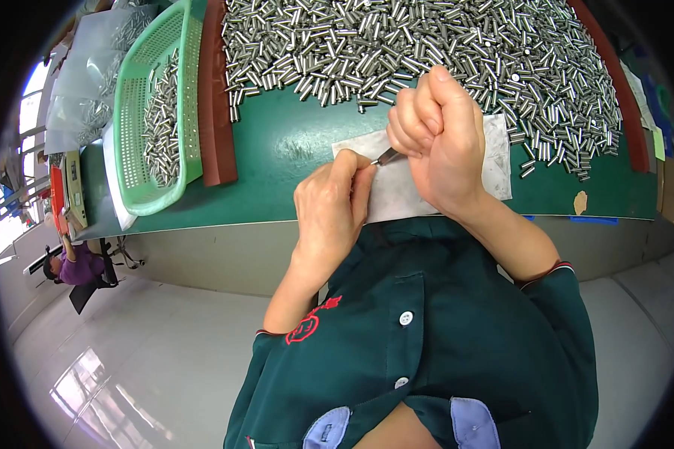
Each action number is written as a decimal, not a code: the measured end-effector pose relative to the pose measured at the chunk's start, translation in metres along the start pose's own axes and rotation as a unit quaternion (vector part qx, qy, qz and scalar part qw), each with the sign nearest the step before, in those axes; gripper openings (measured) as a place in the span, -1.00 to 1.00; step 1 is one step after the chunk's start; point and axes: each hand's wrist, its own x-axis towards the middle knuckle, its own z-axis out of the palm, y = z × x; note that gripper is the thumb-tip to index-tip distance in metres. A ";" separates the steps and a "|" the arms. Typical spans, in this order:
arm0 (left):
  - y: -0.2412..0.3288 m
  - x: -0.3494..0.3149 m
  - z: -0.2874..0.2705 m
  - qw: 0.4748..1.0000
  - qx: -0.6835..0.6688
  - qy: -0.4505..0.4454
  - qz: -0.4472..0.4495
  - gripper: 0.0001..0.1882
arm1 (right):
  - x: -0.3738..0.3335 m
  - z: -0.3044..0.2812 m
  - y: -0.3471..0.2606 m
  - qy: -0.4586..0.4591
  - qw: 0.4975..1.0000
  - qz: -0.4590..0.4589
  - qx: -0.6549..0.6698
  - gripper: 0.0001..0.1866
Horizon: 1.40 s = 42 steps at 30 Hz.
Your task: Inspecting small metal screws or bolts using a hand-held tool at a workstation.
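My left hand (328, 196) is closed in a pinch, thumb against forefinger, over a worn white sheet (498, 161) near the table's front edge. What lies between its fingertips is too small to make out. My right hand (445, 142) is curled in a fist around a slim tool with a narrow metal blade or shaft (387, 156). The tool's tip points left and meets the fingertips of my left hand. Its handle is hidden inside the fist. Beyond both hands, a wide heap of short shiny metal pins (419, 41) spreads over the green table (284, 161).
Red-brown rails (216, 112) flank the heap, the other one (627, 105) at right. A green plastic basket (127, 135) holds more pins at left, beside clear bags (90, 90) of metal parts. A seated person in purple (82, 266) is at the far left.
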 end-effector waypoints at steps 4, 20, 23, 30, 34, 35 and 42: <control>0.000 -0.001 0.001 1.000 -0.003 0.013 0.003 -0.87 | -0.001 0.002 0.000 0.003 1.000 -0.002 -0.008 -0.59; 0.001 0.004 -0.002 0.999 0.001 0.037 0.024 -0.87 | -0.005 0.011 0.010 -0.026 0.989 -0.087 -0.116 -0.59; 0.008 0.001 -0.007 0.983 -0.158 0.075 -0.054 -0.89 | -0.008 0.004 0.009 -0.016 0.998 -0.053 -0.040 -0.58; -0.029 0.023 -0.025 0.666 -0.718 -0.072 -0.190 -0.88 | -0.009 0.004 0.005 -0.008 0.999 -0.031 -0.012 -0.58; -0.031 0.026 -0.024 0.659 -0.719 -0.068 -0.209 -0.82 | -0.006 0.003 0.006 -0.011 0.999 -0.037 -0.022 -0.59; -0.032 0.026 -0.024 0.656 -0.723 -0.071 -0.206 -0.79 | -0.005 0.005 0.006 -0.011 0.999 -0.034 -0.025 -0.59; -0.028 0.027 -0.038 0.614 -0.757 -0.066 -0.213 -0.73 | -0.003 0.004 0.005 -0.007 0.999 -0.030 -0.033 -0.59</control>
